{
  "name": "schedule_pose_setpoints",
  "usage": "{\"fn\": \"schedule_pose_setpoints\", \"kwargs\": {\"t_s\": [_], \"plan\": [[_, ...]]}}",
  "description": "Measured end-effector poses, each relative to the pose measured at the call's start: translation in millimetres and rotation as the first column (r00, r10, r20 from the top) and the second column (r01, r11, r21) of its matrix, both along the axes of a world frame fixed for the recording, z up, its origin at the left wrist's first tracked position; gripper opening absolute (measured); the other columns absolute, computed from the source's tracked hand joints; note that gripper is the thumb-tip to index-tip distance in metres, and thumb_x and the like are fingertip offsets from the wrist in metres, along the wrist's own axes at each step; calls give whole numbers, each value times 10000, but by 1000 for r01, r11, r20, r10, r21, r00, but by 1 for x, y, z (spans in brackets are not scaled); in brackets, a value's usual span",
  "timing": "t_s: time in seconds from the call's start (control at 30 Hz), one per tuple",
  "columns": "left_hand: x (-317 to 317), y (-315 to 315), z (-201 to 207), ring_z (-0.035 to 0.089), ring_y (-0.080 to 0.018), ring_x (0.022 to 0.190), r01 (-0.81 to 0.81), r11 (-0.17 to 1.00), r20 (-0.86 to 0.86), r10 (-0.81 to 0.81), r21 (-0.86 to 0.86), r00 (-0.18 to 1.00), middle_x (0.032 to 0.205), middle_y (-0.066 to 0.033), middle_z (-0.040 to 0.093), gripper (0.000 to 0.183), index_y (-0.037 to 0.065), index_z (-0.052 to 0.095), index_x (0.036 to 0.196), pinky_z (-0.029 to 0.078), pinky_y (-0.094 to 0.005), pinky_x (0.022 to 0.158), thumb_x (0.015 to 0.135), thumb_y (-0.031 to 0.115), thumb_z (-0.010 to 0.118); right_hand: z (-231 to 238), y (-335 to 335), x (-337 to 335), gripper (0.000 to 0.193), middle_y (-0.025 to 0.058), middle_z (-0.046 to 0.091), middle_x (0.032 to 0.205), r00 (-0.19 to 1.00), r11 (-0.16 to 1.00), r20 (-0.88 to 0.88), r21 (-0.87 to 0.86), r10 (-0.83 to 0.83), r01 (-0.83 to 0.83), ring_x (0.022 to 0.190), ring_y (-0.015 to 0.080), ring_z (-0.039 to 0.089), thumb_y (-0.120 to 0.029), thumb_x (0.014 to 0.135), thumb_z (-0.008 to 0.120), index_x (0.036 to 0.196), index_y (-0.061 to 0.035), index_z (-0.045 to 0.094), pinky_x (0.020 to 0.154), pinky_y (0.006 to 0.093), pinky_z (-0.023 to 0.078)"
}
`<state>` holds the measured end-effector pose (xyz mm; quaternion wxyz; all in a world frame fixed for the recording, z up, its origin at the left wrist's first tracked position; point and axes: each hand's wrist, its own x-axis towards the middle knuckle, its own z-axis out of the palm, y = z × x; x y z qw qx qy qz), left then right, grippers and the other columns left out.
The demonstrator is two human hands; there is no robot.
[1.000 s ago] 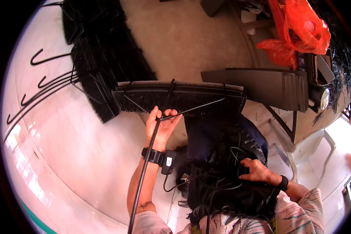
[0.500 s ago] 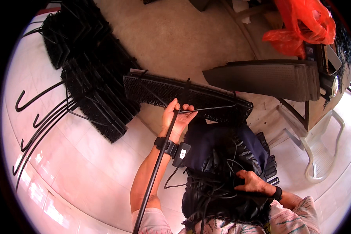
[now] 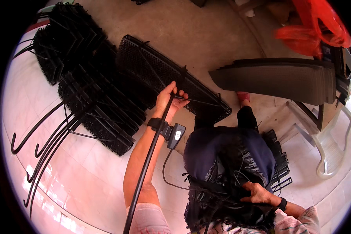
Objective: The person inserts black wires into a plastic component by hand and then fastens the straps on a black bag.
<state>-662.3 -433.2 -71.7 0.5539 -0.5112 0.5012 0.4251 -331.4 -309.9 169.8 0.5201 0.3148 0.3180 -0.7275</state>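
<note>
Gripping a long black rod [image 3: 150,156], the left hand [image 3: 171,99] is closed around its upper end, just over a black mesh panel [image 3: 160,76] on the floor. The right hand [image 3: 257,193] (fingers curled) rests on a tangled black bundle [image 3: 226,183] in the lap.

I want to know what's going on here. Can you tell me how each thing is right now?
Left hand: closed around the long black rod.
Right hand: resting on the dark bundle in the lap.
Black mesh panel: lying on the floor, slanted.
Hooked rods: lying loose on the tiles.
Red bag: crumpled.
</note>
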Motion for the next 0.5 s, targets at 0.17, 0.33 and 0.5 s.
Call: {"fn": "schedule_pose_setpoints", "kwargs": {"t_s": [0.17,0.33,0.5], "plan": [[-29,6,-49,526,-284,674,142,989,-11,-142,-33,990,642,-96,495,292,112,422,608,405,-483,776,818,276,541,-18,0,2,572,212,579,955,997,998,72,-51,-27,31,908,298,572,-236,630,713,1061,63,485,766,327,454],[-47,19,-79,521,-296,671,203,976,-26,-205,-84,978,647,-103,493,285,99,428,633,384,-515,817,835,278,521,-26,8,-4,575,193,585,955,987,992,155,-106,-45,62,896,285,576,-229,622,720,1074,43,490,754,320,456],[-66,-9,-152,513,-299,679,329,941,-103,-320,76,942,641,-101,483,264,92,421,657,350,-540,859,847,257,505,-35,5,4,570,194,588,891,977,990,213,-129,-34,62,834,286,581,-254,618,732,1043,44,499,706,320,455]]}}
